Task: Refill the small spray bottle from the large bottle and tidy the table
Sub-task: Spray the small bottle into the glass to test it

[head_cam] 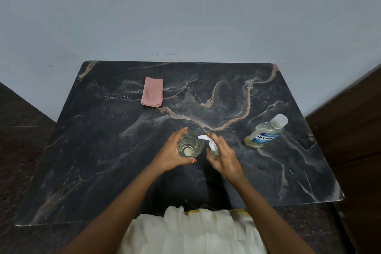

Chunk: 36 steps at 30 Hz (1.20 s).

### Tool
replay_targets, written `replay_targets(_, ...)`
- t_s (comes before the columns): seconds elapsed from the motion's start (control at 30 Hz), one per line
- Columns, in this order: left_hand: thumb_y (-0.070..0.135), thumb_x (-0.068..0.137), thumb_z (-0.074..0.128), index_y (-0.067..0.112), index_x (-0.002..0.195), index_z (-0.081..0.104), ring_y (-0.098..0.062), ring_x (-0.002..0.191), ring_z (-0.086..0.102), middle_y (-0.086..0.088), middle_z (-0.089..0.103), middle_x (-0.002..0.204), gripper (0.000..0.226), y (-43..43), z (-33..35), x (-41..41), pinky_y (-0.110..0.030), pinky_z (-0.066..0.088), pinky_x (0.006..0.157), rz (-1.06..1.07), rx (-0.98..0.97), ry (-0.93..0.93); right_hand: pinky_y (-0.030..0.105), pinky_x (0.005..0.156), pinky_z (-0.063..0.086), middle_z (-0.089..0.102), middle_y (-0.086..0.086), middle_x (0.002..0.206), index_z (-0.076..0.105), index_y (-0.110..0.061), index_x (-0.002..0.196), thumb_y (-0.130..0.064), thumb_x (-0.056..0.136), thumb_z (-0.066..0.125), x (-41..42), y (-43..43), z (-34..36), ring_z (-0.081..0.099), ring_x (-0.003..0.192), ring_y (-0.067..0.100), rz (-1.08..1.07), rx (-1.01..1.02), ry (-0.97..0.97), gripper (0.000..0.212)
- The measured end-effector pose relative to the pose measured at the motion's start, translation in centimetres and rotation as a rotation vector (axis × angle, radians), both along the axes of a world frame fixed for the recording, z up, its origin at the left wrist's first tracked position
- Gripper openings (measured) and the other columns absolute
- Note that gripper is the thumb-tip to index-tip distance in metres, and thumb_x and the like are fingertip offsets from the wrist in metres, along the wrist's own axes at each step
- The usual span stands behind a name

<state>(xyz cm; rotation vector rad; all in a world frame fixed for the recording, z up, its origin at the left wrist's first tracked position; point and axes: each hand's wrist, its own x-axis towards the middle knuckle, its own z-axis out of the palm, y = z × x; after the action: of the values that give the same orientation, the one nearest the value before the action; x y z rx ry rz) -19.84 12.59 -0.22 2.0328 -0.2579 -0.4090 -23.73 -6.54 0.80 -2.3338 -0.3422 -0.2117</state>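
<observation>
- At the middle of the table (103, 150), your left hand (172, 151) grasps the glass (190, 147)
- Just right, your right hand (224, 158) grips the small spray bottle (213, 148)
- Large bottle (265, 133) at right, pink cloth (152, 92) far left

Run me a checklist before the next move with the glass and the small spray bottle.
1. Left hand grips the glass: ok.
2. Right hand holds the small spray bottle: ok.
3. Spray head off for refilling: not ok, it is on the bottle.
4. Listerine bottle capped: ok.
5. Fill level of the small spray bottle: cannot tell, the fingers hide it.
6. Pink cloth on the table for spills: ok.
</observation>
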Motion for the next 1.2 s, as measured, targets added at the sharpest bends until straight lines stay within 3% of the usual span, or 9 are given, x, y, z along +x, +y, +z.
replay_targets(0.23,0.027,0.056,0.084,0.031,0.137,0.024,-0.002,0.117,0.037,0.011,0.034,0.132,0.101,0.02,-0.13,0.0,-0.022,0.031,0.096,0.0,0.006,-0.001,0.033,0.063,0.056,0.058,0.015,0.1,0.039,-0.021,0.116,-0.001,0.078,0.066,0.1,0.11,0.16,0.059,0.076,0.019,0.01,0.02,-0.027,0.051)
replay_targets(0.37,0.027,0.056,0.084,0.031,0.137,0.024,-0.004,0.119,0.038,0.009,0.035,0.134,0.101,0.03,-0.23,0.04,-0.025,0.033,0.099,-0.002,0.003,0.001,0.042,0.061,0.057,0.058,0.015,0.101,0.05,-0.007,0.116,-0.001,0.077,0.066,0.1,-0.06,-0.26,0.061,0.077,0.022,0.018,-0.006,-0.021,0.042)
replay_targets(0.53,0.026,0.055,0.085,0.029,0.137,0.026,-0.004,0.119,0.039,0.011,0.036,0.13,0.101,0.03,-0.25,0.03,-0.023,0.033,0.099,0.004,-0.01,0.012,0.034,0.071,0.055,0.056,0.012,0.108,0.042,-0.015,0.127,-0.006,0.08,0.064,0.18,-0.27,-0.55,0.056,0.086,0.014,-0.001,0.023,-0.012,0.053)
replay_targets(0.67,0.026,0.055,0.085,0.03,0.137,0.025,-0.005,0.12,0.038,0.013,0.034,0.128,0.101,0.03,-0.25,0.03,-0.025,0.033,0.1,0.0,-0.007,0.012,0.026,0.072,0.052,0.055,0.009,0.11,0.035,-0.027,0.124,-0.008,0.08,0.064,0.32,-0.33,-0.42,0.052,0.088,0.007,0.009,0.016,-0.023,0.057)
replay_targets(0.9,0.024,0.056,0.085,0.028,0.137,0.026,-0.003,0.118,0.038,0.012,0.035,0.128,0.101,-0.05,-0.17,0.01,-0.021,0.031,0.096,0.006,-0.007,0.0,0.043,0.059,0.058,0.058,0.014,0.107,0.05,-0.008,0.116,-0.003,0.076,0.066,0.51,-0.28,-0.73,0.063,0.082,0.025,0.054,-0.034,-0.048,0.044)
replay_targets(1.03,0.023,0.055,0.085,0.027,0.137,0.026,-0.004,0.119,0.039,0.008,0.036,0.132,0.101,-0.02,-0.12,-0.04,-0.021,0.032,0.097,0.008,-0.011,-0.001,0.036,0.067,0.057,0.056,0.01,0.112,0.037,-0.023,0.125,-0.006,0.078,0.064,0.52,-0.24,-0.65,0.061,0.087,0.021,0.042,0.001,-0.03,0.057)
replay_targets(1.2,0.025,0.056,0.085,0.028,0.138,0.025,-0.003,0.119,0.037,0.012,0.033,0.13,0.101,-0.05,-0.07,-0.05,-0.022,0.032,0.097,0.007,-0.004,0.004,0.03,0.068,0.055,0.056,0.009,0.111,0.034,-0.025,0.126,-0.008,0.079,0.065,0.58,-0.17,-0.73,0.054,0.088,0.009,0.045,0.001,-0.033,0.059)
